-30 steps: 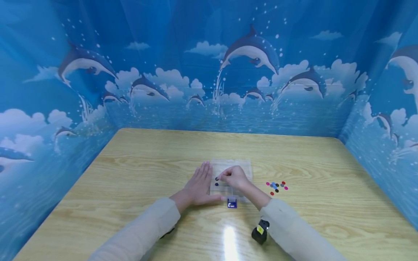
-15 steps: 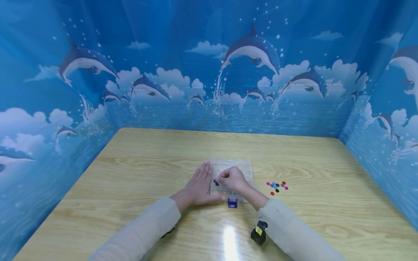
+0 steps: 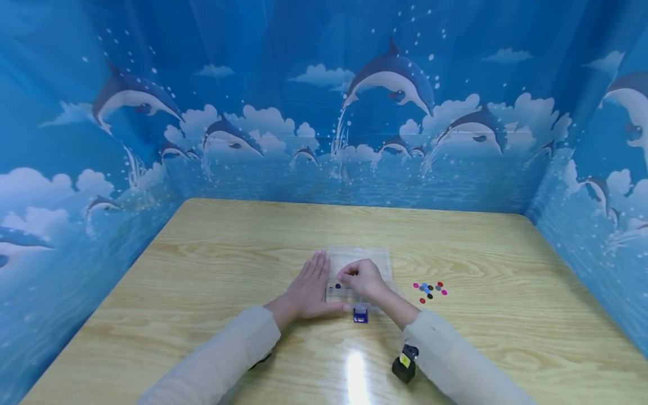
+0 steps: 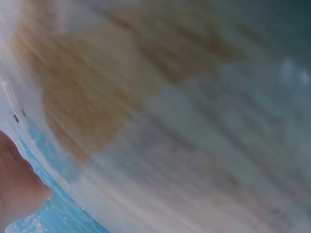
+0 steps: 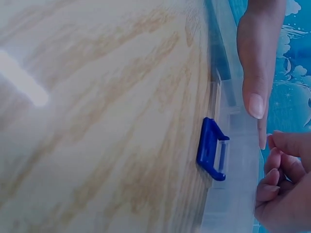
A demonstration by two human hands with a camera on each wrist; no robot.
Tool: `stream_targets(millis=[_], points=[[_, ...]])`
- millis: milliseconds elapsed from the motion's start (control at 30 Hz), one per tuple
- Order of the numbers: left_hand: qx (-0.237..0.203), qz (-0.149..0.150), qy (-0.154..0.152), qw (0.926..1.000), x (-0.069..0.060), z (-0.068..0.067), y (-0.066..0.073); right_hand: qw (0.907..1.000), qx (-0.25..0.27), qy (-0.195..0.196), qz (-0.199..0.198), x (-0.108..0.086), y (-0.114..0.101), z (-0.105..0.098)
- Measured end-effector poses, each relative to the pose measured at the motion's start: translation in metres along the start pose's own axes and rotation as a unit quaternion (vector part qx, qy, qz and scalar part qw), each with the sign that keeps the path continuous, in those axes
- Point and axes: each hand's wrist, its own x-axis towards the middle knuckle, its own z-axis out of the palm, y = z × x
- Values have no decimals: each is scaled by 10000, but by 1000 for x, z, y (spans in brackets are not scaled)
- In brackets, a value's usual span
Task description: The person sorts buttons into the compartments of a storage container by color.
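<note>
A clear plastic compartment box (image 3: 361, 253) sits on the table, a blue latch (image 3: 360, 316) on its near side. My left hand (image 3: 310, 289) lies along the box's left side, fingers straight, thumb by the front wall near the latch. Over the box, my right hand (image 3: 361, 277) has its fingers curled, with thumb and index tips together; no thing shows between them. A small dark disc (image 3: 338, 286) shows in the box's left part below those fingertips, with a fainter dark mark beside it. In the right wrist view the latch (image 5: 213, 149) sticks out from the translucent wall.
Several small round discs (image 3: 426, 289), pink, red, blue, grey and black, lie scattered right of the box. A black wrist device (image 3: 404, 364) hangs under the right sleeve. A dolphin-print curtain (image 3: 324, 169) surrounds the wooden table (image 3: 228, 236).
The upper dark disc, earlier near my right fingertips, moved down and left; only a faint mark shows there now. My left hand has stayed in place.
</note>
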Motion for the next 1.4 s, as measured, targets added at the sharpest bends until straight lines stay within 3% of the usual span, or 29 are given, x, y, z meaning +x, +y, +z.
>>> stream_targets(millis=[200,633,1200,1400], points=[[-92,-22,43,9999,-1,-1,1,9990,306,124,-315,-2,2,-3],[-74,88,116,9999,-1,0,-1,9921,297,-132,-1214,-10,9,-15],[6,83,164,9998,-2,-1,1,9952,190,103,-955,-13,24,-28],[30,67,134,9999,-1,0,0,9943,125,123,-1050,-15,26,-30]])
